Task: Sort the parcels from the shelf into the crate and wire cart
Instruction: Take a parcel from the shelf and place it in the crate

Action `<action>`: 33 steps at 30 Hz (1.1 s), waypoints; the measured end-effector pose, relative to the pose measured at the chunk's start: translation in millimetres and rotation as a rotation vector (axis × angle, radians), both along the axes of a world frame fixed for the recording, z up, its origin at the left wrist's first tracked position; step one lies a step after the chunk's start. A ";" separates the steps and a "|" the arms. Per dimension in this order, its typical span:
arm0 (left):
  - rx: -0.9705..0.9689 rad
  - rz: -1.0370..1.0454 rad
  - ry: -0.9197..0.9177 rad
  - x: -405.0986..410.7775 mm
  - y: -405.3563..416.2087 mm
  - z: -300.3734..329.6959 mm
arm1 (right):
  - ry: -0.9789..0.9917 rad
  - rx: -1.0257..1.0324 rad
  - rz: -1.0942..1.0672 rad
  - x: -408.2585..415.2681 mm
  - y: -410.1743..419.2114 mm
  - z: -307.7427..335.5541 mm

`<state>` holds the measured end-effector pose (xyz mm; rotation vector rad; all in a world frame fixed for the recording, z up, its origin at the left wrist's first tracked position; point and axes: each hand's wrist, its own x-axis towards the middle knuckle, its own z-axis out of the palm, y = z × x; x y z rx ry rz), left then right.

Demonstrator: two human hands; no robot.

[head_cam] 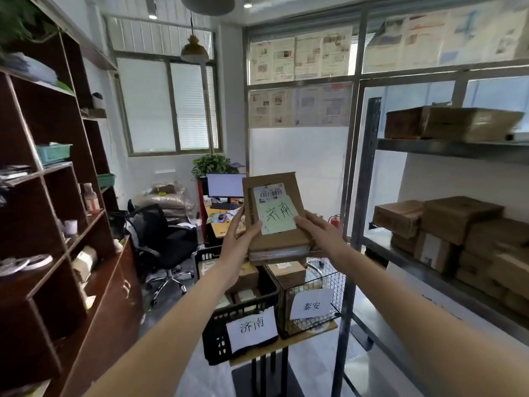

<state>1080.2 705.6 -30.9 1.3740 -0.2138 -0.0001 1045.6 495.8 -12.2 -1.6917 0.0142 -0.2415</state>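
I hold a flat brown cardboard parcel [273, 216] upright in front of me, above the containers. It carries a white barcode label and a green note with handwritten characters. My left hand [242, 230] grips its left edge with the thumb on the front. At the parcel's right edge my right hand [316, 229] holds on, thumb against the green note. Below stands a black plastic crate [243, 313] with a white paper sign and parcels inside. Right of it is a wire cart [323, 285] with its own white sign and a parcel.
A metal shelf [446, 149] on the right bears several brown boxes [458, 224] on two levels. A dark wooden bookcase [57, 210] fills the left. Behind are an office chair [160, 239], a desk with a monitor [226, 186], and a small wooden table [286, 345] under the containers.
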 end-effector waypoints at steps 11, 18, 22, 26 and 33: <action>0.096 0.063 0.095 80.1 16.2 -38.4 | 0.115 0.065 0.098 99.7 5.5 -35.0; 0.114 0.124 0.140 156.7 40.6 -77.9 | 0.219 0.014 0.152 184.1 25.4 -70.8; 0.103 0.145 0.157 203.5 55.5 -101.6 | 0.281 -0.021 0.179 240.0 35.9 -93.8; 0.115 0.176 0.196 270.7 74.3 -135.1 | 0.327 -0.128 0.238 311.6 47.1 -120.4; 0.195 0.161 0.289 347.1 97.6 -202.3 | 0.375 -0.223 0.214 393.5 60.9 -163.9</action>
